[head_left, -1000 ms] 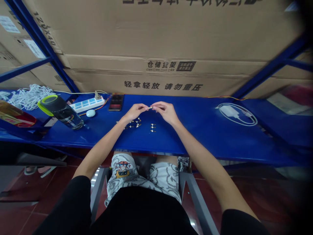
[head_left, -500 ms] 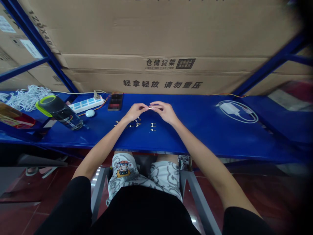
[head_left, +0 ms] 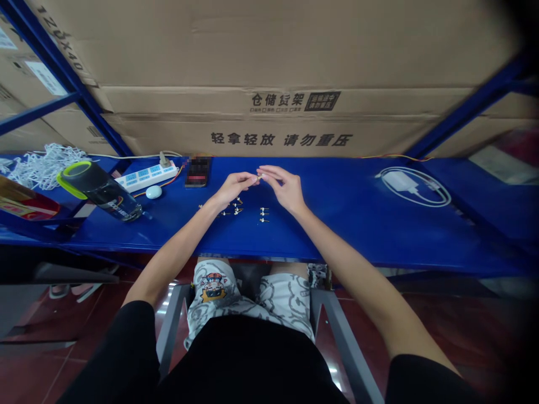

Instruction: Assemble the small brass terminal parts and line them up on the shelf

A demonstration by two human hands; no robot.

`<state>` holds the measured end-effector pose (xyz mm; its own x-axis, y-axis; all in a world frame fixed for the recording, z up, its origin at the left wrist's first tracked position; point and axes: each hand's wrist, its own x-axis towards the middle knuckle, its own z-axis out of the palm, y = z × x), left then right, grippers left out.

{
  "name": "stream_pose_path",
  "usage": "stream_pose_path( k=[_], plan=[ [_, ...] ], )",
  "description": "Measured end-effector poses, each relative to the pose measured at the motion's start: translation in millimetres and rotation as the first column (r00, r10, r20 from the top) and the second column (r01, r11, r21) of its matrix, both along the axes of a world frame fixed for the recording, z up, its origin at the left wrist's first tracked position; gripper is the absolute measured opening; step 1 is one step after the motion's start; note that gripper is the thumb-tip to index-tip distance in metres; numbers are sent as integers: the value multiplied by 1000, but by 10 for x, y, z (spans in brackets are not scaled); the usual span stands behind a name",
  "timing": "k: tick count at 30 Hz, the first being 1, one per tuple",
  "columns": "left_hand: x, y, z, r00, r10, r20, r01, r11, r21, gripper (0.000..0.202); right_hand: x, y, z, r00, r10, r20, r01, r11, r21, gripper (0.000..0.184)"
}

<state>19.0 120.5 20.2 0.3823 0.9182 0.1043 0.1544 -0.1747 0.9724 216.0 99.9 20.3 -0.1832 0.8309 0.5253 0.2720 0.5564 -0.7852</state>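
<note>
Above the blue table, my left hand (head_left: pixel 236 187) and my right hand (head_left: pixel 287 188) meet fingertip to fingertip. Pinched between them is a small white-and-brass piece (head_left: pixel 260 177), partly hidden by the fingers and too small to name. Just below my hands, several similar screw-like pieces with white ends (head_left: pixel 264 214) lie in a short column. Beside my left wrist is a looser group of the same small pieces (head_left: pixel 237 209), some of them hidden by the forearm.
At the left stand a dark bottle with a green lid loop (head_left: pixel 101 191), a white power strip (head_left: pixel 145 177), a round white object (head_left: pixel 154 192) and tangled white cords (head_left: pixel 53 165). A dark phone-like object (head_left: pixel 197 171) lies behind. A coiled charger cable (head_left: pixel 415 186) lies right. Cardboard (head_left: pixel 278 56) backs the table.
My right fingers have lifted and shifted slightly at the small piece, and its angle has changed. The camera view has tilted a little. The pieces on the table stay put.
</note>
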Motion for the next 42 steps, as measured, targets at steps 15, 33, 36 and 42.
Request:
stream_pose_path(
  k=[15,33,36,42],
  plan=[
    [-36,65,-121,999,-53,-5,53,997,-56,22,135,45,2,981,65,182,-82,993,90,25],
    [-32,68,-87,999,36,-18,-36,999,-10,18,138,108,-10,994,21,106,-36,990,139,18],
    [-22,100,-111,997,75,-26,-72,993,96,15,145,140,-31,994,-28,101,16,993,115,18],
    [-6,73,-106,990,141,-19,-127,934,333,14,141,180,-65,1000,22,-14,-21,1000,9,18]
  ],
)
